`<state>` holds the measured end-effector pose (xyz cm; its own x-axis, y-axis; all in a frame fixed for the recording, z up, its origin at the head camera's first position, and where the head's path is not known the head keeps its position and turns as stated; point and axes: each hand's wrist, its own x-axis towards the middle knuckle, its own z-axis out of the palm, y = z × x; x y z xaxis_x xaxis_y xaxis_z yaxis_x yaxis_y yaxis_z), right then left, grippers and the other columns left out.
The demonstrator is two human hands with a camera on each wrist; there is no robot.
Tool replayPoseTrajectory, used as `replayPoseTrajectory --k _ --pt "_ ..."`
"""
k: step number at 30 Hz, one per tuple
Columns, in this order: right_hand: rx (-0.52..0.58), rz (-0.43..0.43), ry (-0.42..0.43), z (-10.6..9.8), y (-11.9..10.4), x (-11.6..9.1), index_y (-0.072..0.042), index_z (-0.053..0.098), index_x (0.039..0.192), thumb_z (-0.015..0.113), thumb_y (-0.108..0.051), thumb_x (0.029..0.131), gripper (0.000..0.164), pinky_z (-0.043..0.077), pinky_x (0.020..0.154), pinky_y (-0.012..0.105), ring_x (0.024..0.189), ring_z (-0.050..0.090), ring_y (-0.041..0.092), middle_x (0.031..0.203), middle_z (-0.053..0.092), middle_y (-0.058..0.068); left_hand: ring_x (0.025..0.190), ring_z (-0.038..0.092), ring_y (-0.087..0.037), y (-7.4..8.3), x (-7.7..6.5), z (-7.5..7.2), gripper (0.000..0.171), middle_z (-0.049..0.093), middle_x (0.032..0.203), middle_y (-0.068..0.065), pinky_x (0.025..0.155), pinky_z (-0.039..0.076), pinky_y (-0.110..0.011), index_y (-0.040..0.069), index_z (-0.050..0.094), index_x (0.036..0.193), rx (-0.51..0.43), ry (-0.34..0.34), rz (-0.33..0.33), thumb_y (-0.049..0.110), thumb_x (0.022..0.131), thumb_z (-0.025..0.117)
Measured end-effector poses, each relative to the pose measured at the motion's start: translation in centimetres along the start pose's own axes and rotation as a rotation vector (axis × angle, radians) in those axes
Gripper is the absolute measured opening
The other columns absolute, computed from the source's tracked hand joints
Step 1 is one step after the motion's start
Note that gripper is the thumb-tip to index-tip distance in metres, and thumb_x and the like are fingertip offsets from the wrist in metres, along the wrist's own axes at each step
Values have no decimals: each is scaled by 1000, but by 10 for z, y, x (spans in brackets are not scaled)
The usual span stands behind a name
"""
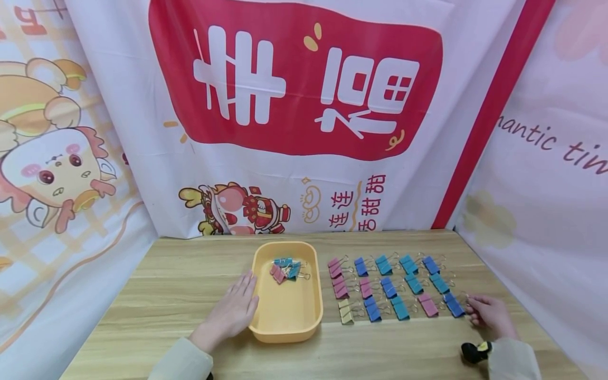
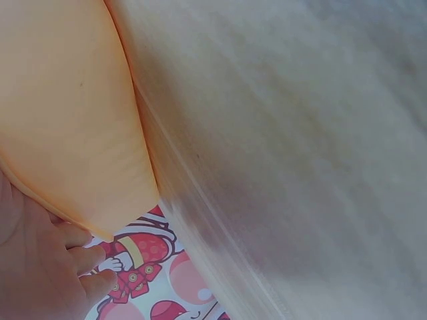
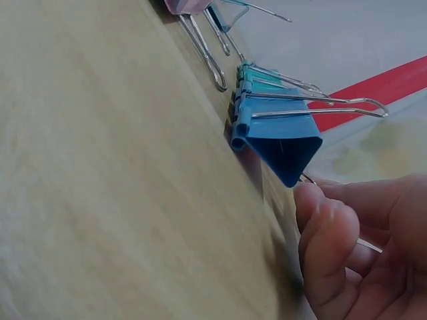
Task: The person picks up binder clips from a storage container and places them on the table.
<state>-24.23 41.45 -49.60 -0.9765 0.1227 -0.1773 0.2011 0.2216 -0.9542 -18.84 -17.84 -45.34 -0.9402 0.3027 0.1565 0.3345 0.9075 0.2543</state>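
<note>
A yellow plastic tray stands left of the rows of binder clips. My left hand lies with extended fingers against its left side; in the left wrist view those fingers rest along the tray's wall. At the right end of the front row is a blue binder clip, which my right hand pinches by a wire handle. Up close in the right wrist view, the blue clip sits on the table, its lower handle partly hidden by my fingertips.
Pink, blue, teal and yellow clips, such as a pink clip and a yellow clip, form three rows on the wooden table. Several loose clips lie in the tray's far end. Printed cloth hangs behind and at both sides.
</note>
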Motion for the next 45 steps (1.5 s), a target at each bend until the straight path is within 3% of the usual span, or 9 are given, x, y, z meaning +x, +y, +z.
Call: replayPoseTrajectory --k 13,17,20,24,31,38,40,45 --pt "-15 -12 -10 -3 1 -1 20 53 98 42 3 93 21 49 47 21 52 54 7 67 57 4 134 16 -37 2 0 -2 52 19 147 -24 107 18 -49 -10 27 140 12 -7 -4 23 100 34" --pt "-5 -7 -13 -3 2 0 22 51 102 41 2 93 24 50 48 22 53 54 8 69 57 4 134 17 -37 0 0 -1 53 18 148 -23 107 19 -49 -9 26 140 12 -9 0 24 99 33" --pt "3 -7 11 -5 1 0 24 48 104 42 0 93 27 50 48 23 54 53 8 69 56 4 134 17 -38 -2 0 2 53 18 147 -24 107 19 -50 -10 25 140 -7 0 11 24 100 32" --pt "20 -23 112 -8 -7 0 21 49 105 45 -5 94 29 50 49 23 54 53 8 68 55 2 134 17 -39 -2 -1 2 53 19 147 -25 107 19 -50 -10 26 140 -6 3 12 23 99 34" --pt "39 -145 269 1 -43 -7 2 58 102 53 -14 93 19 54 53 24 56 59 9 69 59 -4 135 16 -36 -2 0 1 53 17 148 -22 108 18 -48 -9 26 140 22 -14 -9 25 100 34" --pt "130 -267 243 27 -97 -13 -18 60 94 61 -25 89 8 54 53 23 57 58 9 71 60 -5 134 16 -37 -1 1 0 53 18 148 -23 107 19 -48 -9 27 140 21 -12 -1 24 99 35" --pt "135 -300 226 38 -113 -14 -19 61 94 63 -27 88 10 53 52 22 57 57 9 72 60 -4 134 17 -37 -1 1 0 53 18 148 -23 108 18 -48 -9 27 140 19 -13 -3 24 99 35" --pt "70 -406 202 73 -148 -13 -4 61 104 63 -29 88 29 52 51 21 57 56 8 72 60 -1 134 16 -36 1 1 -2 53 18 148 -23 108 18 -48 -9 26 140 8 -16 -12 24 100 34"
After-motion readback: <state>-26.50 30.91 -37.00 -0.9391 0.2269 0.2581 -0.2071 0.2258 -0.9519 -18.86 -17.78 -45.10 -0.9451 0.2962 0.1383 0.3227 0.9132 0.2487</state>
